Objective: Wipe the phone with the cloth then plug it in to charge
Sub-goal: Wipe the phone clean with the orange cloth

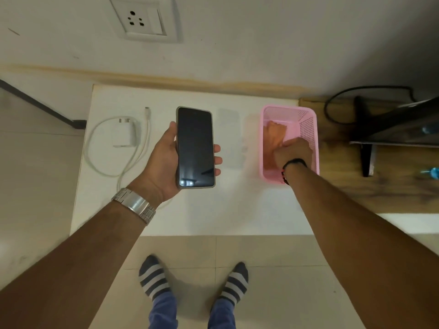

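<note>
My left hand [161,157] holds a black phone [195,146] screen-up above the white table [213,210], with the fingers wrapped round its right edge. My right hand [293,151] reaches down into a pink plastic basket [306,119] and its fingers are closed on an orange cloth [273,136] lying inside. A white charger plug [123,135] with its coiled white cable [95,153] lies on the table left of the phone. A white wall socket [142,20] is on the wall above.
A wooden shelf [344,181] adjoins the table on the right, carrying a dark screen on a stand [392,124] and a black cable [332,103]. Tiled floor and my socked feet [154,276] are below the table edge.
</note>
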`<state>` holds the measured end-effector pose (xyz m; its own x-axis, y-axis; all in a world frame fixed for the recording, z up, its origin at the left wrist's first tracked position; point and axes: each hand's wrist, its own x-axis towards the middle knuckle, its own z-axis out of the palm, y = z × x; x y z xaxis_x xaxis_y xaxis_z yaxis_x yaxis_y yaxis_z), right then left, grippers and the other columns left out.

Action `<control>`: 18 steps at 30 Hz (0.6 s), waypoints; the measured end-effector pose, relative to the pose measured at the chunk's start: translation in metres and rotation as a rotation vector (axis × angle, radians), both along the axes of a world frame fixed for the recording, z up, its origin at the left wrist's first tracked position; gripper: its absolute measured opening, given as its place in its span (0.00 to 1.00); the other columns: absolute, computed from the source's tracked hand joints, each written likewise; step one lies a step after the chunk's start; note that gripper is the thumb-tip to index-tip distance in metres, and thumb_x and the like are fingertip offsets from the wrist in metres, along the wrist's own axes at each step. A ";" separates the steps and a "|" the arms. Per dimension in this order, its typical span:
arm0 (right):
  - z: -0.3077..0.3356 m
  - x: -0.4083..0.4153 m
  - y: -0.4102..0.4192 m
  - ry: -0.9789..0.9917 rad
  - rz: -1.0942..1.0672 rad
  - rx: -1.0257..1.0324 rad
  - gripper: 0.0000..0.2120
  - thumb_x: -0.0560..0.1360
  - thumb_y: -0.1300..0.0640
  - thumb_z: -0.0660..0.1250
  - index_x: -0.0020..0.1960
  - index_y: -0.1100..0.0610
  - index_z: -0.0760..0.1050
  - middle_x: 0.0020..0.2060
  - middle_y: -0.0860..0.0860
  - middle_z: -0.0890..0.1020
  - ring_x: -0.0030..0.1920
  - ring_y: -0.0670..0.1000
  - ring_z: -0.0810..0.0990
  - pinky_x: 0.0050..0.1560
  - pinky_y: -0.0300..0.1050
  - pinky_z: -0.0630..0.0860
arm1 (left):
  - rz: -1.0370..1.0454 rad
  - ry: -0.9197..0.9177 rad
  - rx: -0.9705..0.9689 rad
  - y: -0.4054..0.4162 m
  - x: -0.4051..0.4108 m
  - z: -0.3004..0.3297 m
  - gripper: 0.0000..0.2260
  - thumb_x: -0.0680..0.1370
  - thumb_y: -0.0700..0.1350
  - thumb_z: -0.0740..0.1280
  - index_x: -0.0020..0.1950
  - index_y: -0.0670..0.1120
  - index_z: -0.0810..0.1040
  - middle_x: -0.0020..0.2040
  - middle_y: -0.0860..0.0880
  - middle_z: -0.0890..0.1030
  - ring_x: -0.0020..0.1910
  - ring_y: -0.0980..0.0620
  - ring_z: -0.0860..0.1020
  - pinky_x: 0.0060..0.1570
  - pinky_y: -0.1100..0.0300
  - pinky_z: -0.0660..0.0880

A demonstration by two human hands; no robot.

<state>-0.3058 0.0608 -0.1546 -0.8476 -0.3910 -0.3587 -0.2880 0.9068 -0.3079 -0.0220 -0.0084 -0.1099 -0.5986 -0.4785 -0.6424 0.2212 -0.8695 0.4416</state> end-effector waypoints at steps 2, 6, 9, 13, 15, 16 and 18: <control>0.000 0.001 -0.002 -0.035 -0.021 0.004 0.15 0.77 0.51 0.69 0.58 0.60 0.77 0.55 0.57 0.84 0.56 0.61 0.83 0.45 0.44 0.74 | -0.006 0.034 -0.005 0.001 0.002 -0.002 0.35 0.84 0.69 0.50 0.71 0.44 0.81 0.63 0.36 0.84 0.56 0.36 0.85 0.59 0.36 0.82; 0.021 0.000 -0.001 -0.171 -0.102 -0.208 0.01 0.72 0.56 0.70 0.43 0.51 0.79 0.37 0.47 0.81 0.50 0.56 0.85 0.42 0.42 0.76 | -0.019 0.073 -0.003 0.002 0.004 0.001 0.34 0.85 0.67 0.51 0.75 0.43 0.77 0.66 0.35 0.82 0.60 0.35 0.84 0.65 0.34 0.78; 0.054 0.012 0.000 -0.151 -0.076 -0.478 0.02 0.71 0.58 0.71 0.42 0.54 0.82 0.35 0.49 0.85 0.39 0.55 0.86 0.44 0.50 0.85 | -0.032 0.092 -0.001 0.002 0.005 0.008 0.33 0.85 0.64 0.52 0.77 0.42 0.76 0.67 0.34 0.81 0.60 0.35 0.83 0.67 0.33 0.75; 0.107 0.042 0.003 -0.248 0.088 -0.759 0.01 0.75 0.61 0.71 0.45 0.58 0.82 0.35 0.54 0.87 0.35 0.56 0.88 0.38 0.51 0.86 | -0.018 0.116 0.029 0.004 -0.001 0.020 0.32 0.86 0.62 0.51 0.78 0.41 0.73 0.68 0.34 0.79 0.60 0.35 0.82 0.65 0.34 0.78; 0.134 0.061 0.004 -0.195 0.205 -0.817 0.04 0.76 0.57 0.74 0.47 0.57 0.83 0.37 0.50 0.88 0.37 0.50 0.88 0.40 0.48 0.86 | -0.006 0.110 0.044 0.006 -0.006 0.028 0.32 0.86 0.62 0.51 0.79 0.41 0.72 0.67 0.34 0.79 0.59 0.36 0.81 0.62 0.36 0.80; 0.147 0.072 0.003 -0.119 0.267 -0.819 0.05 0.76 0.54 0.75 0.47 0.55 0.83 0.39 0.47 0.88 0.39 0.47 0.88 0.42 0.46 0.86 | -0.001 0.101 0.041 0.007 -0.008 0.031 0.32 0.86 0.61 0.51 0.79 0.41 0.73 0.66 0.34 0.79 0.58 0.36 0.81 0.61 0.37 0.80; 0.169 0.095 0.004 0.054 0.445 -0.787 0.03 0.77 0.55 0.73 0.47 0.54 0.82 0.40 0.43 0.85 0.41 0.43 0.85 0.46 0.40 0.83 | 0.006 0.075 0.032 0.010 -0.013 0.036 0.31 0.86 0.61 0.52 0.75 0.42 0.78 0.64 0.36 0.82 0.57 0.37 0.84 0.58 0.37 0.82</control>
<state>-0.2108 0.0644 0.0144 -0.5672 -0.8021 0.1871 -0.5940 0.2410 -0.7675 -0.0347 0.0012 -0.0740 -0.6430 -0.4618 -0.6109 0.2575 -0.8817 0.3955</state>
